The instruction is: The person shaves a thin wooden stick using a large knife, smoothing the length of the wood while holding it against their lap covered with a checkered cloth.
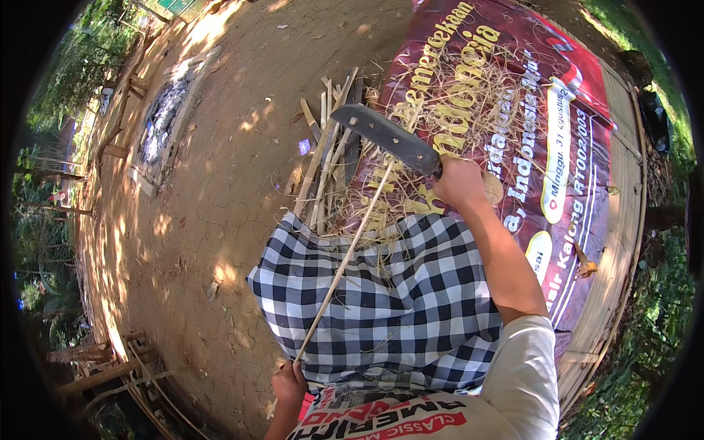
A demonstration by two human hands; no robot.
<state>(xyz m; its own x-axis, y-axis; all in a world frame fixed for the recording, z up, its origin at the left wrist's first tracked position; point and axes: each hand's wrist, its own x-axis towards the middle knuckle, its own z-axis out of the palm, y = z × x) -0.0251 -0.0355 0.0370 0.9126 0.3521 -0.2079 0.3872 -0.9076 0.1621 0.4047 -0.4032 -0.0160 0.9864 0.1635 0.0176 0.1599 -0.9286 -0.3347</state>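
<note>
A broad dark-bladed machete (386, 137) is gripped by its handle in my right hand (463, 180), its blade pointing to the upper left. Low at the left, my left hand (289, 381) closes around a long thin bamboo strip (345, 265). From there the strip slants up across my lap, and its upper stretch passes behind the blade. A black-and-white checked cloth (374, 301) covers my lap, with a few shavings on it.
Under the work lies a maroon printed banner (587, 158), strewn with curly shavings (477, 95), on a bamboo platform (623, 169). Split bamboo pieces (323, 165) lie left of it. Farther left, a framed ash pit (165, 117) sits in the dirt ground.
</note>
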